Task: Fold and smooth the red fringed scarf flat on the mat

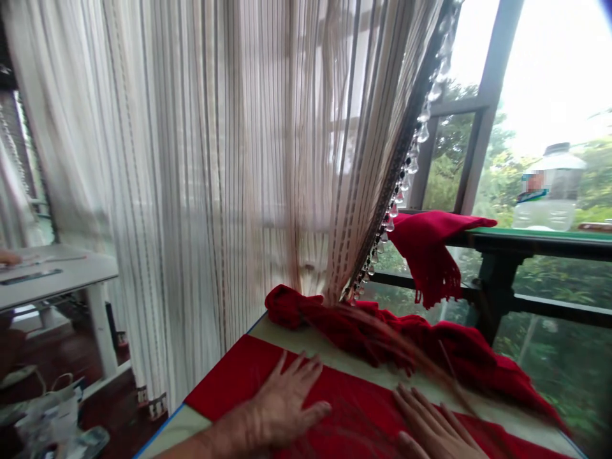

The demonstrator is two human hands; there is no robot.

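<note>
A red cloth (354, 408) lies spread flat on a pale table (176, 430) with a blue edge. My left hand (287, 401) rests palm down on it with the fingers spread. Beside it, my right hand (430, 427) also lies flat on the cloth, fingers stretched out. A bunched red scarf (363, 325) is heaped along the table's far side, running to the right. Another red fringed cloth (430, 245) hangs over the dark window rail (540, 245).
A sheer striped curtain (229, 159) with a beaded edge hangs just behind the table. A plastic bottle (547, 191) stands on the rail at the right. At the left are a white table (57, 274), bags on the dark floor and another person's hand (7, 257).
</note>
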